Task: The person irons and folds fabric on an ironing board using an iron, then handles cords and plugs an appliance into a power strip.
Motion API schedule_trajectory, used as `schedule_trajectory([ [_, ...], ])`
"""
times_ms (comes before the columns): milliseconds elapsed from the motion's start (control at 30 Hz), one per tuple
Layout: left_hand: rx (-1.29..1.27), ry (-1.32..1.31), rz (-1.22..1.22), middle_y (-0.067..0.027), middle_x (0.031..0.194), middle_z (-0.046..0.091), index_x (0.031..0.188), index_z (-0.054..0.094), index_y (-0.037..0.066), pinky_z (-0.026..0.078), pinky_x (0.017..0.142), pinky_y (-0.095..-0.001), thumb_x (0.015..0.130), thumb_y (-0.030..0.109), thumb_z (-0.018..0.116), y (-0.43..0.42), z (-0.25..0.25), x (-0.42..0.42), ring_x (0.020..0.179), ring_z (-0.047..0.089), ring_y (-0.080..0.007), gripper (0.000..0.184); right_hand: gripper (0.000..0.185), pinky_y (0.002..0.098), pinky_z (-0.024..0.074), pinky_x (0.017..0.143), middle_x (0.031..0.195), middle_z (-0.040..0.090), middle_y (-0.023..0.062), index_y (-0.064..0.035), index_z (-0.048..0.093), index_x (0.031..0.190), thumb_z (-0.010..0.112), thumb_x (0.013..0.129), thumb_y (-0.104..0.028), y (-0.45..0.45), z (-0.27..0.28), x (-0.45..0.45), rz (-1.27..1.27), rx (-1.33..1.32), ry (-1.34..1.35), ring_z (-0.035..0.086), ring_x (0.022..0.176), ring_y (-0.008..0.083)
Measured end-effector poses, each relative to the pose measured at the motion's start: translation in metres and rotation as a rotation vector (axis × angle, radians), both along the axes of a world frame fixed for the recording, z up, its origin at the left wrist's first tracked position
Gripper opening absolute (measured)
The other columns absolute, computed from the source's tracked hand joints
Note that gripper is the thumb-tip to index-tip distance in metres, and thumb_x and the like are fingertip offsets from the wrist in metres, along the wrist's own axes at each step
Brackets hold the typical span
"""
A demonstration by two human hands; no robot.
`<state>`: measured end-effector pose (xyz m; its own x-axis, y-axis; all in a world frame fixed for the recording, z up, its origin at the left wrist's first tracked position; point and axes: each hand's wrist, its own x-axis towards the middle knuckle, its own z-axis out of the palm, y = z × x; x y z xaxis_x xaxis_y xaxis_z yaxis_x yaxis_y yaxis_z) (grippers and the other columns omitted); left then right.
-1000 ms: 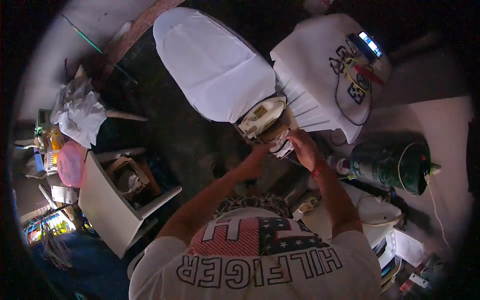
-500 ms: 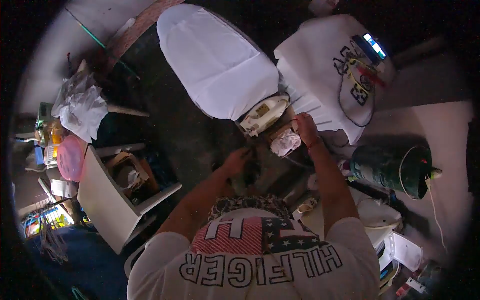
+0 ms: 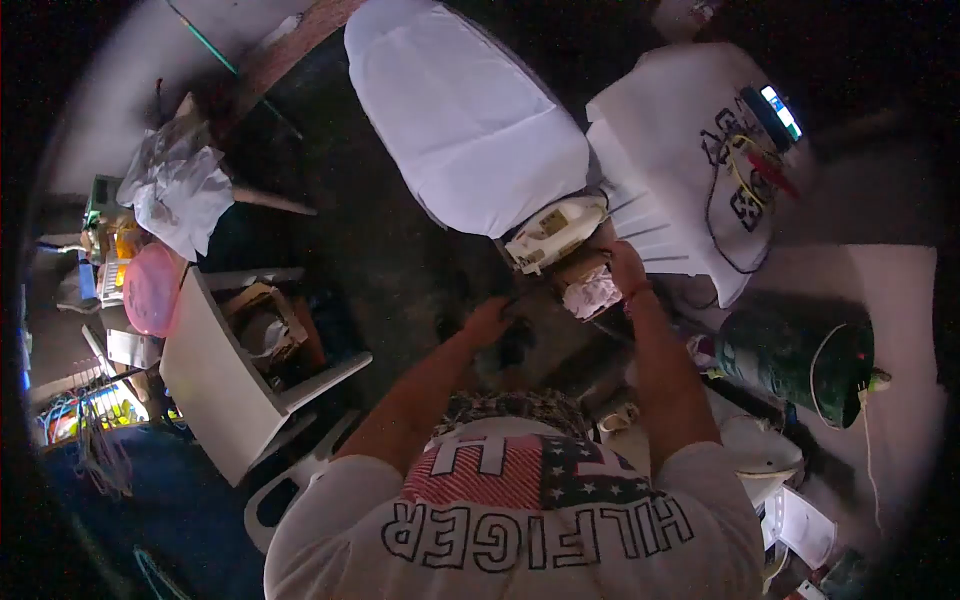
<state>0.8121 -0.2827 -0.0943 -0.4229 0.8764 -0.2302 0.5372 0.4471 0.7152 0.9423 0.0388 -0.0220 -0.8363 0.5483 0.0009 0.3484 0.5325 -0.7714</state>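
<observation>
My right hand (image 3: pixel 628 268) is closed at the right edge of a small brown box (image 3: pixel 583 268). Crumpled pale pinkish cloth or paper (image 3: pixel 592 293) fills the box. Just behind it, a cream-coloured clothes iron (image 3: pixel 556 235) rests at the near end of a white-covered ironing board (image 3: pixel 470 120). Lower and to the left, my left hand (image 3: pixel 486 322) hangs over the dark floor, apart from the box. Its fingers are in shadow, and whether they hold anything is hidden.
Right of the board stands a white-draped surface (image 3: pixel 645 130) carrying a lit phone (image 3: pixel 781 112) and a dark cord. A dark green cylindrical container (image 3: pixel 790 360) lies at right. To the left are a white cabinet (image 3: pixel 225 375), a pink rounded object (image 3: pixel 152 290) and a plastic bag (image 3: pixel 180 190).
The whole view has shifted, placing the board and iron farther right in the picture. My right hand has come lower, closer against the box, and more of the box's brown side shows.
</observation>
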Motion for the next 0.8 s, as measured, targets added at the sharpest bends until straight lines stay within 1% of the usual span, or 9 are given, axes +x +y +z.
schedule_trajectory([
  [67, -0.04, -0.02, 0.045, -0.0196, 0.093, 0.06, 0.101, 0.056, 0.005, 0.047, 0.079, -0.0441, 0.077, 0.028, 0.062, 0.002, 0.019, -0.005, 0.091, 0.058, -0.0376, 0.034, 0.023, 0.0407, 0.0432, 0.084, 0.094, 0.06, 0.0186, -0.0038, 0.063, 0.095, 0.047, 0.078, -0.001, -0.006, 0.002, 0.003, -0.031, -0.131, 0.136, 0.054, 0.094, 0.0353],
  [200, -0.2, 0.099, 0.1, -0.0174, 0.088, 0.062, 0.097, 0.056, 0.006, 0.049, 0.072, -0.0464, 0.077, 0.027, 0.061, 0.0, -0.005, -0.009, 0.085, 0.06, -0.0363, 0.03, 0.024, 0.0404, 0.0416, 0.087, 0.103, 0.058, 0.0203, -0.0012, 0.059, 0.102, 0.044, 0.083, -0.003, -0.009, -0.019, 0.014, -0.225, -0.369, 0.072, 0.052, 0.1, 0.0354],
  [333, -0.347, 0.044, 0.112, -0.0179, 0.092, 0.061, 0.099, 0.057, 0.006, 0.049, 0.073, -0.0474, 0.081, 0.027, 0.056, 0.009, -0.022, -0.012, 0.088, 0.06, -0.0354, 0.028, 0.029, 0.0405, 0.0409, 0.089, 0.108, 0.055, 0.0216, 0.0006, 0.053, 0.111, 0.045, 0.085, -0.005, -0.03, 0.044, 0.012, -0.143, -0.213, -0.223, 0.051, 0.103, 0.0361],
  [433, -0.281, 0.044, 0.059, -0.0191, 0.1, 0.059, 0.103, 0.057, 0.007, 0.047, 0.08, -0.047, 0.084, 0.026, 0.051, 0.013, -0.016, -0.017, 0.094, 0.058, -0.0353, 0.028, 0.031, 0.0408, 0.0397, 0.091, 0.109, 0.054, 0.0219, 0.0005, 0.05, 0.115, 0.043, 0.086, -0.006, -0.027, 0.033, 0.021, 0.039, 0.13, -0.23, 0.05, 0.105, 0.0359],
  [467, -0.237, 0.068, 0.017, -0.0196, 0.103, 0.058, 0.105, 0.056, 0.007, 0.046, 0.082, -0.0468, 0.085, 0.025, 0.05, 0.013, -0.011, -0.02, 0.097, 0.057, -0.0354, 0.028, 0.031, 0.041, 0.0398, 0.09, 0.109, 0.054, 0.0217, 0.0001, 0.05, 0.115, 0.043, 0.086, -0.005, -0.025, 0.031, 0.023, 0.025, 0.147, -0.19, 0.05, 0.105, 0.0361],
  [567, -0.121, -0.156, 0.066, -0.0202, 0.109, 0.056, 0.113, 0.054, 0.008, 0.043, 0.087, -0.0452, 0.083, 0.019, 0.05, 0.01, -0.005, -0.021, 0.102, 0.054, -0.0357, 0.033, 0.03, 0.0413, 0.0399, 0.09, 0.108, 0.054, 0.0212, -0.0008, 0.051, 0.114, 0.042, 0.085, -0.003, -0.031, 0.046, 0.021, -0.037, 0.211, -0.073, 0.05, 0.105, 0.0362],
  [667, -0.114, -0.276, -0.064, -0.0202, 0.111, 0.055, 0.119, 0.051, 0.008, 0.042, 0.089, -0.0429, 0.08, 0.016, 0.05, 0.021, 0.084, -0.013, 0.101, 0.054, -0.0364, 0.041, 0.031, 0.0405, 0.0396, 0.091, 0.108, 0.054, 0.0207, -0.0013, 0.052, 0.113, 0.044, 0.083, 0.001, -0.041, 0.083, 0.02, -0.11, 0.239, -0.016, 0.05, 0.105, 0.0361],
  [733, 0.345, -0.181, -0.054, -0.0194, 0.114, 0.054, 0.123, 0.048, 0.009, 0.043, 0.089, -0.0433, 0.077, 0.014, 0.051, 0.019, 0.096, 0.014, 0.103, 0.053, -0.0356, 0.046, 0.032, 0.0396, 0.0391, 0.091, 0.109, 0.054, 0.0204, -0.0014, 0.052, 0.112, 0.045, 0.081, 0.004, -0.05, 0.108, 0.026, -0.14, 0.183, -0.008, 0.049, 0.106, 0.0361],
  [800, 0.205, -0.437, -0.092, -0.0176, 0.115, 0.053, 0.121, 0.049, 0.008, 0.043, 0.088, -0.0436, 0.077, 0.014, 0.052, 0.026, 0.122, 0.038, 0.105, 0.052, -0.0345, 0.044, 0.035, 0.0404, 0.0395, 0.093, 0.114, 0.051, 0.0176, -0.0064, 0.051, 0.114, 0.046, 0.081, 0.003, -0.062, 0.127, 0.036, -0.055, 0.223, -0.142, 0.048, 0.108, 0.0351],
])
